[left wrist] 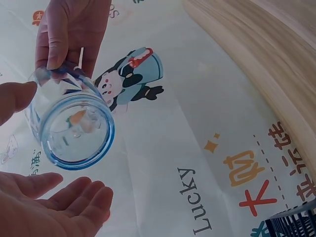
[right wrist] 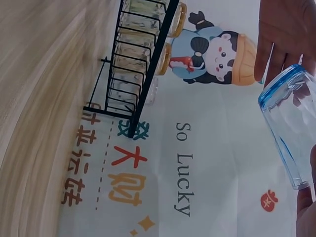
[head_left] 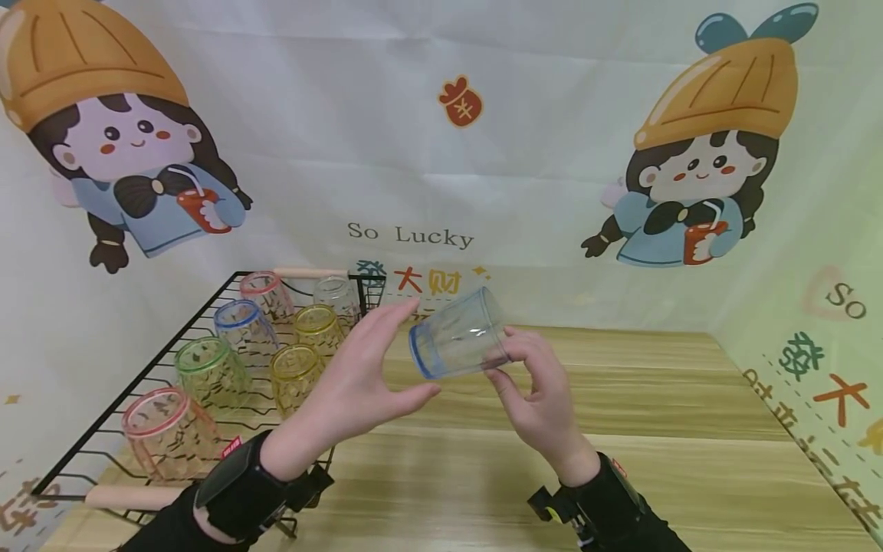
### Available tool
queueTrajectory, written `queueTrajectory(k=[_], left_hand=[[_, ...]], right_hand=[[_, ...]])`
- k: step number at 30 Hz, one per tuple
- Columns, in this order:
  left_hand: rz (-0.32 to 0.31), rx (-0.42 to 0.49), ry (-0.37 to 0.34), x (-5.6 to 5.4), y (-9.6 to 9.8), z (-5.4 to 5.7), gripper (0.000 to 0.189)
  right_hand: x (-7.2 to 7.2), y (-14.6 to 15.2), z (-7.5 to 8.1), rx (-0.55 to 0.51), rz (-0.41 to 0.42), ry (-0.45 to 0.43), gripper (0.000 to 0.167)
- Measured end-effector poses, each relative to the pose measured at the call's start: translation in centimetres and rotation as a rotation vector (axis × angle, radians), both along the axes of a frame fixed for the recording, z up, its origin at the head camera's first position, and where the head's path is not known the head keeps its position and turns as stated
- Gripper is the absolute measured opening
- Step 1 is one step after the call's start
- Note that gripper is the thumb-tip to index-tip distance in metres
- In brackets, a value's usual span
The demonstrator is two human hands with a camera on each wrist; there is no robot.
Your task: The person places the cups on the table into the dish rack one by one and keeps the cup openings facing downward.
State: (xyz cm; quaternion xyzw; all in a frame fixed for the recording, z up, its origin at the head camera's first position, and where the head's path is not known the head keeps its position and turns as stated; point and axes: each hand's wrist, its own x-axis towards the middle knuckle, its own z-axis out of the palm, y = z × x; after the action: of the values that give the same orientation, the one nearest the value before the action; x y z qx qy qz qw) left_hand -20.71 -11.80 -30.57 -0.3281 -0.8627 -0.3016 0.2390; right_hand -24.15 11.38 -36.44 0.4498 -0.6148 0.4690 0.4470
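A clear glass (head_left: 458, 337) with a blue-tinted base is tipped on its side in the air above the table. My right hand (head_left: 541, 387) pinches it near the rim, thumb below and fingers above. My left hand (head_left: 359, 368) is spread beside the blue base, thumb and fingers apart with a gap to the glass. In the left wrist view, the round blue base of the glass (left wrist: 79, 133) faces the camera, the left thumb and fingers on either side of it. The right wrist view catches the glass (right wrist: 291, 123) at its right edge.
A black wire rack (head_left: 172, 337) with pale wooden handles stands at the left. It holds several upside-down glasses: pink, blue, green, yellow and clear, including a green glass (head_left: 210, 368). The wooden table (head_left: 621, 399) extends to the right. A printed cloth (head_left: 538, 176) hangs behind.
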Motion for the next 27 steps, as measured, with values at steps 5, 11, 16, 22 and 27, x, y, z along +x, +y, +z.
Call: queueTrajectory(k=[5, 11, 16, 22, 27], left_hand=[[-0.032, 0.025, -0.006, -0.04, 0.08, 0.13, 0.09], [-0.113, 0.121, -0.089, 0.05, 0.28, 0.39, 0.082], [-0.168, 0.225, -0.174, 0.12, 0.31, 0.55, 0.077], [-0.17, 0.262, -0.179, 0.22, 0.21, 0.65, 0.077], [-0.141, 0.243, -0.172, 0.45, -0.02, 0.93, 0.076]], right_hand=[[0.11, -0.16, 0.23, -0.007, 0.069, -0.004, 0.023], [0.08, -0.34, 0.23, -0.014, 0.153, -0.041, 0.022], [0.14, -0.46, 0.33, 0.0, 0.181, -0.035, 0.021], [-0.01, -0.49, 0.38, 0.016, 0.214, -0.025, 0.021], [-0.06, -0.21, 0.23, 0.046, 0.195, -0.042, 0.03]])
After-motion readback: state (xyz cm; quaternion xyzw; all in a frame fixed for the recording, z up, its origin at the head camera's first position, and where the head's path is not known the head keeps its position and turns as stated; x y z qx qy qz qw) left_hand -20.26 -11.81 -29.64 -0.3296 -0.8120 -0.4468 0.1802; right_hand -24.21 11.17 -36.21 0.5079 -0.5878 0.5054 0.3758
